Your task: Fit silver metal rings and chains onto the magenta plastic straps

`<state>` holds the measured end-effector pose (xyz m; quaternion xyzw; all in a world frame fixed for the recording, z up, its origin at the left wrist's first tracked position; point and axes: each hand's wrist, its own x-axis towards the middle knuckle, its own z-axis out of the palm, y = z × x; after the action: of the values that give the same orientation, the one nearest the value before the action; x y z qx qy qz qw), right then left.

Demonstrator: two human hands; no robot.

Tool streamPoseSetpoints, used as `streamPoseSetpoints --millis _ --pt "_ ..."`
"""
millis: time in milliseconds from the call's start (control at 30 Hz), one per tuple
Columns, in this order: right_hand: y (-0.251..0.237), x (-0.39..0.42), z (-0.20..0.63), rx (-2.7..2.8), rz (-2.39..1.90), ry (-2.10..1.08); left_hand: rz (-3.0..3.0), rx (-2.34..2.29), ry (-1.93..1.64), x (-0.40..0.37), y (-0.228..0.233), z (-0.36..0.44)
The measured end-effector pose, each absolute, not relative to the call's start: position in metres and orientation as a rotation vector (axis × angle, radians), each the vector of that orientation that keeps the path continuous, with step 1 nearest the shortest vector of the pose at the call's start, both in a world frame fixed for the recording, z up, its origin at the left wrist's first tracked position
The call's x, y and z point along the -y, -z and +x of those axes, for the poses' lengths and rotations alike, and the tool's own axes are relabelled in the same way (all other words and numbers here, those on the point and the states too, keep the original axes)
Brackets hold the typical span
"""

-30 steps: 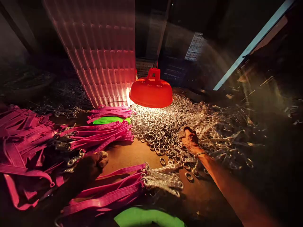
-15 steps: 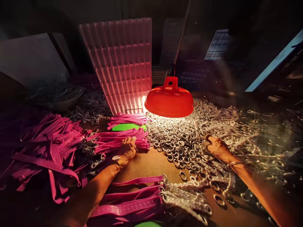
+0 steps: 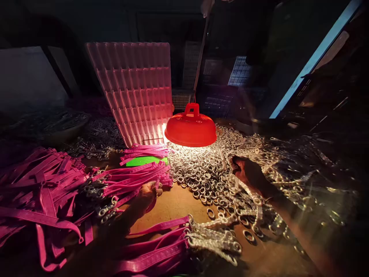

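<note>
My left hand is closed on the end of a pink strap, beside a row of pink straps at the table's middle. Across from it, my right hand reaches into the edge of the chain pile with its fingers curled. Shadow hides what those fingers hold, if anything. Between the hands spreads a heap of metal rings. Nearer to me lie finished-looking pink straps joined by rings to silvery chain lengths.
A red lamp hangs low over the rings. Behind it leans a ribbed translucent panel. A green perforated mat lies under some straps. At left is a large tangle of pink straps, with metal clasps near it.
The view has shifted, so most things sit further left and the lamp lower in the picture. My left hand has turned and now shows a strap end between its fingers. Both arms look darker.
</note>
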<state>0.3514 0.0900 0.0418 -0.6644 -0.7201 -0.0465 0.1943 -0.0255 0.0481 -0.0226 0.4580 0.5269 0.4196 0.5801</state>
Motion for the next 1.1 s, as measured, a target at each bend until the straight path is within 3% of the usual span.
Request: streamPoseSetpoints --millis 100,300,433,533,667,867,1100 --pt "-0.038 -0.093 0.325 2.023 -1.553 0.054 0.867 -1.244 -0.980 -0.042 0.026 -0.017" --pt "-0.012 -0.078 0.220 1.848 -1.066 -0.468 1.203 -1.189 -1.289 -0.038 0.021 0.003" --pt "0.018 -0.069 0.162 1.694 -1.070 -1.003 1.036 -1.137 -1.018 -0.035 0.022 0.003" --pt "0.038 -0.090 0.155 1.918 -1.151 -0.800 0.781 -1.073 -0.852 -0.031 0.029 -0.007" --pt "0.042 -0.150 0.179 2.015 -1.351 -0.372 0.611 -1.096 -0.975 -0.033 0.036 -0.018" --pt "0.032 -0.227 0.192 1.958 -1.584 -0.211 0.553 -1.110 -0.957 -0.044 0.044 -0.018" --pt "0.033 -0.238 0.198 1.885 -1.623 -0.250 0.457 -1.124 -1.042 -0.036 0.046 -0.015"
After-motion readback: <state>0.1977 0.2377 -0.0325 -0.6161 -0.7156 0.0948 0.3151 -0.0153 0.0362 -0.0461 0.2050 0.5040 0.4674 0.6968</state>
